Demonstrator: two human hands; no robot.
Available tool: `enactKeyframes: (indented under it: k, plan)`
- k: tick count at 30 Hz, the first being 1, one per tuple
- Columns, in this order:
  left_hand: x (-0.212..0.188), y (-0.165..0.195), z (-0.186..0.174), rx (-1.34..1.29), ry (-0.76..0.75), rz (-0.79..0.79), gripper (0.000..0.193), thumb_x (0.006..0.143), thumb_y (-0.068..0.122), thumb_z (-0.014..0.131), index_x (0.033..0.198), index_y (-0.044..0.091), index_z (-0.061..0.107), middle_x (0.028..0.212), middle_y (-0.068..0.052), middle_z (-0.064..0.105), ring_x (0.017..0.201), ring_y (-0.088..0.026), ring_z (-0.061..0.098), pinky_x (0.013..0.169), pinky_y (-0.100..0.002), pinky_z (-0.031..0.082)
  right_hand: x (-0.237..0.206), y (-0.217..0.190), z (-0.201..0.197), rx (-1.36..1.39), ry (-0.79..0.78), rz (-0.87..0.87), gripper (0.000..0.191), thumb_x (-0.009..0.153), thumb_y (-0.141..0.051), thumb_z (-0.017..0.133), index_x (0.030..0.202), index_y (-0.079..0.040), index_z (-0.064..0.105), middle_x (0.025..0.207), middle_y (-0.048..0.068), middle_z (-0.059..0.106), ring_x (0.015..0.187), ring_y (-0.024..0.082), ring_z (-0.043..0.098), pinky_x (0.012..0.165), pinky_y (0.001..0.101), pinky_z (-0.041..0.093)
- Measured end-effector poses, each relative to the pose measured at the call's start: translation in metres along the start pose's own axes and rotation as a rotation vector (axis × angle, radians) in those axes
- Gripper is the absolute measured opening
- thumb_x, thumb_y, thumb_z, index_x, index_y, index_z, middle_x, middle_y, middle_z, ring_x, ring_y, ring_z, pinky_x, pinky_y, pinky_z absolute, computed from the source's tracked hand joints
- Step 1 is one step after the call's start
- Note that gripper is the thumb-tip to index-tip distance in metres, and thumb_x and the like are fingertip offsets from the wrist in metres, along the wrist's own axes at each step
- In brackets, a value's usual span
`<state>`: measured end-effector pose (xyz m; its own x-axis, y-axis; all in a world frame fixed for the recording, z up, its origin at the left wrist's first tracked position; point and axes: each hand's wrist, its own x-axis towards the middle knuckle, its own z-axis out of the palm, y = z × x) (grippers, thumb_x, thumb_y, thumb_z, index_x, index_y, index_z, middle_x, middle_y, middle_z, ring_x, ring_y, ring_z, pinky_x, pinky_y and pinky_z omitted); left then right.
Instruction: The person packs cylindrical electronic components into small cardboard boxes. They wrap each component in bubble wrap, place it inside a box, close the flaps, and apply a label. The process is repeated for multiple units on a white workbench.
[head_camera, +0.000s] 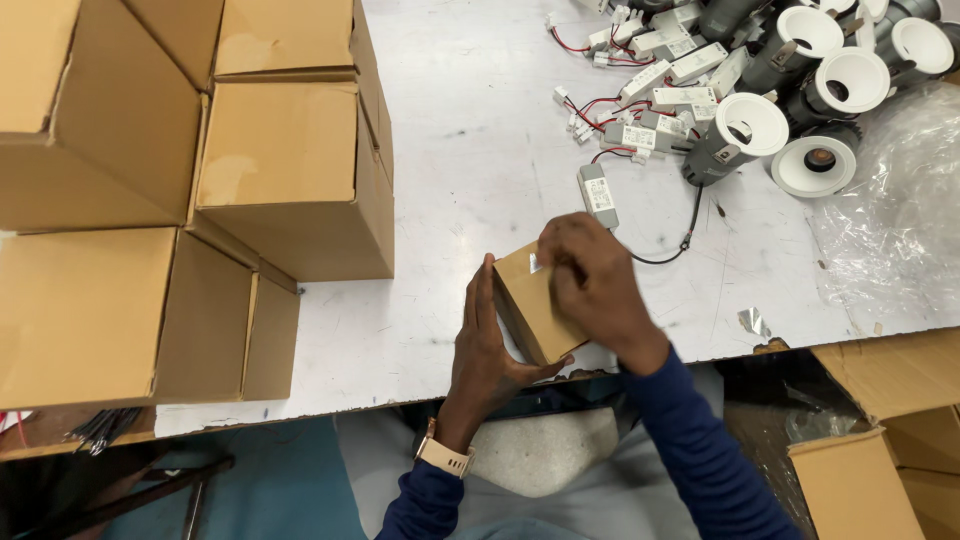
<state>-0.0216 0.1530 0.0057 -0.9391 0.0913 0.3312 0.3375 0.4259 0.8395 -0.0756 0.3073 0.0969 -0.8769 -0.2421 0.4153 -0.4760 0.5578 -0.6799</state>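
2 hands close on 1 small cardboard box (530, 305) at the near edge of the white surface (470, 150), and that box is where your care belongs. Your left hand (483, 345) cups its left side and underside, fingers straight up the wall, thumb hooked beneath the lower corner. Your right hand (592, 280) lies curled over the top, pressing down on what looks like the lid flap; whether the flap is fully tucked cannot be told, since the hand hides it. The box sits tilted, 1 corner toward you, partly over the torn front edge of the surface.

To do this well, judge the squeeze: thin card will likely buckle if the left palm clamps while the right pushes. Keep the left hand as a steady backstop, and let the right fingers work along the flap's edge rather than its middle. Pulling the box further onto the surface would give it support underneath.

Just beyond the right hand lies a grey driver unit (598, 194) whose black cable (680, 245) runs to 1 downlight (738, 135); keep the cable clear of your knuckles. More white-rimmed downlights (850, 80) and wired drivers (650, 90) crowd the far right corner, beside clear plastic wrap (890, 220). Large cardboard cartons (280, 170) stack on the left, well apart from the box.
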Motion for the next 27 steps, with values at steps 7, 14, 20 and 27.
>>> enactKeyframes:
  k: [7, 14, 20, 27]
  plan:
    - [-0.005, 0.0, -0.001, -0.007, 0.0, 0.014, 0.145, 0.062, 0.061, 0.092, 0.163, 0.003, 0.005, 0.157, -0.027, 0.035, 0.137, -0.043, 0.054, 0.101, -0.048, 0.059, 0.02, 0.001, -0.022, -0.169, -0.286, -0.195, 0.013, 0.089, -0.009, 0.07, 0.1, -0.001, 0.071, 0.104, 0.012, 0.065, 0.083, 0.028, 0.069, 0.073, 0.0374, 0.057]
    - [-0.006, -0.002, 0.002, -0.004, -0.001, 0.007, 0.146, 0.062, 0.063, 0.091, 0.164, 0.004, 0.004, 0.158, -0.027, 0.034, 0.138, -0.042, 0.053, 0.101, -0.048, 0.059, 0.032, 0.002, -0.017, -0.514, -0.51, -0.307, 0.018, 0.097, -0.017, 0.061, 0.102, 0.0, 0.059, 0.103, 0.014, 0.058, 0.083, 0.032, 0.066, 0.071, 0.0415, 0.055]
    - [-0.006, -0.005, 0.001, 0.018, 0.005, 0.016, 0.148, 0.059, 0.065, 0.091, 0.164, 0.006, 0.005, 0.159, -0.027, 0.033, 0.14, -0.044, 0.05, 0.103, -0.049, 0.057, 0.038, 0.005, -0.032, -0.114, -0.513, -0.223, 0.01, 0.099, -0.011, 0.059, 0.1, -0.004, 0.053, 0.097, 0.011, 0.06, 0.084, 0.029, 0.064, 0.077, 0.0398, 0.053]
    - [-0.006, -0.007, 0.003, 0.015, -0.02, -0.017, 0.149, 0.058, 0.066, 0.09, 0.164, 0.007, 0.004, 0.16, -0.027, 0.032, 0.14, -0.043, 0.05, 0.102, -0.048, 0.057, 0.028, 0.011, -0.026, -0.086, -0.41, -0.345, 0.007, 0.091, -0.008, 0.062, 0.096, -0.004, 0.058, 0.099, 0.009, 0.061, 0.089, 0.024, 0.066, 0.077, 0.0336, 0.054]
